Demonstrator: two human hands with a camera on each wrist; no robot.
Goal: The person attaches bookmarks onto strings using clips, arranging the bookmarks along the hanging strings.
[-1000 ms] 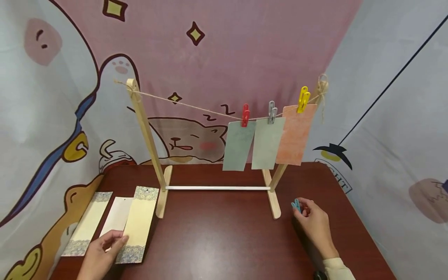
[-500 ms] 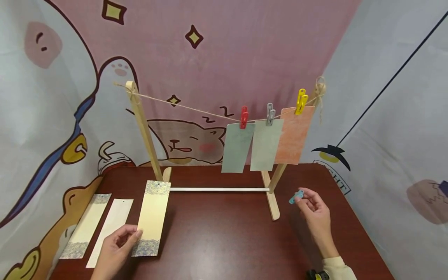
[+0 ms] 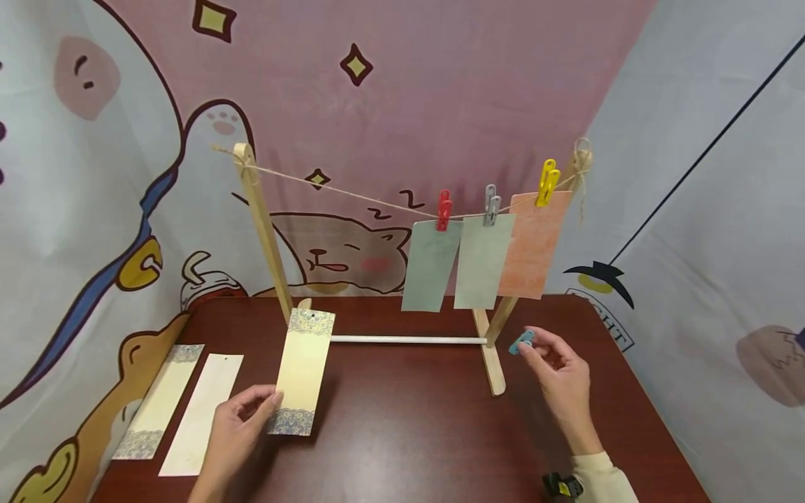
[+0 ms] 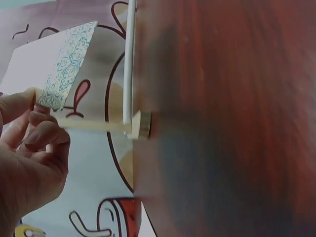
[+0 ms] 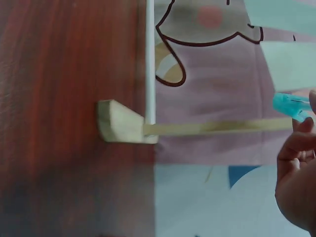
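Our left hand [image 3: 235, 426] pinches the lower edge of a cream card [image 3: 300, 372], lifted off the tabletop [image 3: 402, 419] in front of the left post of the rack [image 3: 260, 230]; our right hand [image 3: 560, 381] pinches a blue clip [image 3: 521, 342] just right of the rack's right post. Three cards hang clipped at the right end of the string [image 3: 339, 190], and two more lie left of the rack. We judge that the card, held by one edge only, could sag or slip, and pressure on the slack string could tip the rack.
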